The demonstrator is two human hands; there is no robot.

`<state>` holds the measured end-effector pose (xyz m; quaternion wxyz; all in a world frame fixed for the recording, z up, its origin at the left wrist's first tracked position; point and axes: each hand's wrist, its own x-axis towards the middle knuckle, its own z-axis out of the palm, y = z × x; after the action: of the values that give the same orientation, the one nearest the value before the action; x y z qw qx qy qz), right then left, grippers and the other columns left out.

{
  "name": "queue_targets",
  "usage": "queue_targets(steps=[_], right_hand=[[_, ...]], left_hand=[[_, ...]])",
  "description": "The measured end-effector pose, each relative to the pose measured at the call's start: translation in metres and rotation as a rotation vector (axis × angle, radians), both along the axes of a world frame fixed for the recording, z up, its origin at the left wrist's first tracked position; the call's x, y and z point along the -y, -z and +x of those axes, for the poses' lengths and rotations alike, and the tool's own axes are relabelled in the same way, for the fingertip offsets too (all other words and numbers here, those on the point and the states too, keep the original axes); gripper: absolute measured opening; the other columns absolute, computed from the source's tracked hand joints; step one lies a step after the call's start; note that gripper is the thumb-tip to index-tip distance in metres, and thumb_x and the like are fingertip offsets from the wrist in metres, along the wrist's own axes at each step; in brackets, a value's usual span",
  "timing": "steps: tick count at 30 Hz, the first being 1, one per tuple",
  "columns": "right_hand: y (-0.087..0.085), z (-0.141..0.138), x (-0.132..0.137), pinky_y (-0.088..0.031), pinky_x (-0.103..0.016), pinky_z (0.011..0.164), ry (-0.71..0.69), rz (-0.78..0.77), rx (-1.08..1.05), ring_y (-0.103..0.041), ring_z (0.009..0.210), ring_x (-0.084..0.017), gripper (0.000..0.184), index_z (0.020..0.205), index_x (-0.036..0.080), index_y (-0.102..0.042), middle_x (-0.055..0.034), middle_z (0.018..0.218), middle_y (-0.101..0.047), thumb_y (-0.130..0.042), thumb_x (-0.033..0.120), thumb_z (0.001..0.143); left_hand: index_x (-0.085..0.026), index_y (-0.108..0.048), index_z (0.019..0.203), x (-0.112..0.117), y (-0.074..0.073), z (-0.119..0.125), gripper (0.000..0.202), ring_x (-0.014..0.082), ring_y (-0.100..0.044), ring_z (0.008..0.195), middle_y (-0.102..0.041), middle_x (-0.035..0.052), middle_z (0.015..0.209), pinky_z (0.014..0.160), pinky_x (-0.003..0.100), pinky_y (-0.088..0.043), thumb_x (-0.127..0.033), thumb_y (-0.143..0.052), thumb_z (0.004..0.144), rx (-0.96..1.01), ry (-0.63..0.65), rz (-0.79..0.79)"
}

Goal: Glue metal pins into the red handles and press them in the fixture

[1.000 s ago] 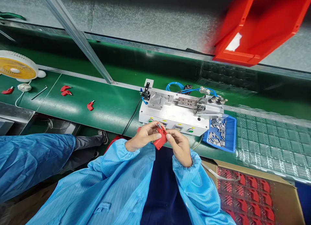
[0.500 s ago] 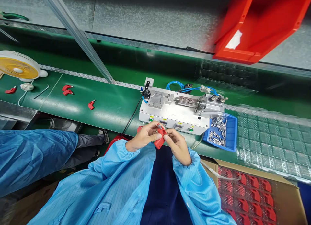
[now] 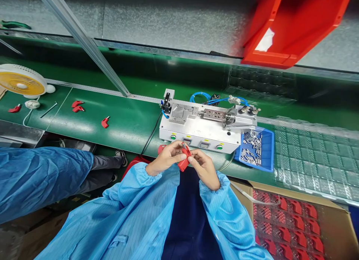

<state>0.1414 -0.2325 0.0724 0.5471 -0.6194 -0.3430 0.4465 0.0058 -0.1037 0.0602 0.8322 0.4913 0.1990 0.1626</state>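
My left hand (image 3: 168, 158) and my right hand (image 3: 204, 166) are both closed on one red plastic part (image 3: 183, 165), held in front of my body at the bench edge. A short metal pin sticks out of its upper end. My fingers hide some of the part. Just beyond my hands stands a bench machine (image 3: 200, 130) with a metal fixture on top and green buttons on its front. To its right, a blue bin (image 3: 269, 151) holds loose metal pins (image 3: 251, 158).
Several red parts (image 3: 105, 122) lie on the green bench (image 3: 134, 121) at left, with a fan (image 3: 22, 82) and a hex key (image 3: 49, 109). Clear trays (image 3: 314, 155) lie at right; a cardboard box (image 3: 335, 226) holds trayed red parts. A red bin (image 3: 311, 35) hangs above. Another person's sleeve (image 3: 42, 177) is at left.
My hands keep the red part in nearly the same place, with only slight finger movement. The view has shifted a little.
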Motion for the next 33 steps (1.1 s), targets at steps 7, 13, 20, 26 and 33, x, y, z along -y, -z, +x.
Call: queue_targets(steps=[7,13,20,26,33], right_hand=[[0.001,0.002,0.004,-0.060,-0.033,0.074,0.022,-0.012,-0.064,-0.065,0.075,-0.018,0.046,0.091,0.023,-0.068,-0.0021,0.081,-0.068,-0.064,0.069,0.093],[0.002,0.004,0.003,-0.056,-0.032,0.073,0.038,-0.013,-0.033,-0.060,0.071,-0.017,0.047,0.086,0.023,-0.065,-0.0006,0.076,-0.064,-0.065,0.070,0.092],[0.010,0.008,0.003,-0.053,-0.031,0.072,0.071,-0.022,-0.030,-0.055,0.068,-0.016,0.048,0.082,0.023,-0.062,0.0011,0.072,-0.060,-0.069,0.070,0.088],[0.015,0.010,-0.001,-0.052,-0.031,0.071,0.045,-0.028,-0.067,-0.054,0.066,-0.015,0.048,0.082,0.024,-0.061,0.0020,0.071,-0.059,-0.071,0.071,0.086],[0.015,0.016,-0.007,-0.051,-0.031,0.071,0.012,-0.038,-0.055,-0.054,0.067,-0.015,0.048,0.082,0.024,-0.060,0.0019,0.071,-0.060,-0.069,0.070,0.088]], left_hand=[[-0.019,-0.068,0.103,0.003,0.003,0.004,0.048,0.0156,-0.065,0.087,-0.068,0.0031,0.097,0.081,0.025,-0.052,-0.052,-0.090,0.076,-0.026,-0.009,-0.025],[-0.018,-0.069,0.102,0.005,0.005,0.006,0.048,0.0173,-0.066,0.088,-0.071,0.0050,0.098,0.082,0.027,-0.052,-0.054,-0.088,0.077,-0.068,-0.015,-0.003],[-0.017,-0.074,0.107,0.005,0.009,0.010,0.050,0.0205,-0.069,0.095,-0.075,0.0077,0.102,0.087,0.030,-0.054,-0.056,-0.086,0.079,-0.123,-0.020,-0.004],[-0.017,-0.077,0.105,0.003,0.012,0.015,0.049,0.0206,-0.070,0.094,-0.076,0.0075,0.103,0.088,0.030,-0.055,-0.056,-0.087,0.078,-0.175,-0.032,-0.005],[-0.016,-0.079,0.094,-0.003,0.010,0.021,0.051,0.0236,-0.070,0.096,-0.078,0.0094,0.101,0.089,0.033,-0.055,-0.065,-0.078,0.082,-0.192,-0.069,0.075]])
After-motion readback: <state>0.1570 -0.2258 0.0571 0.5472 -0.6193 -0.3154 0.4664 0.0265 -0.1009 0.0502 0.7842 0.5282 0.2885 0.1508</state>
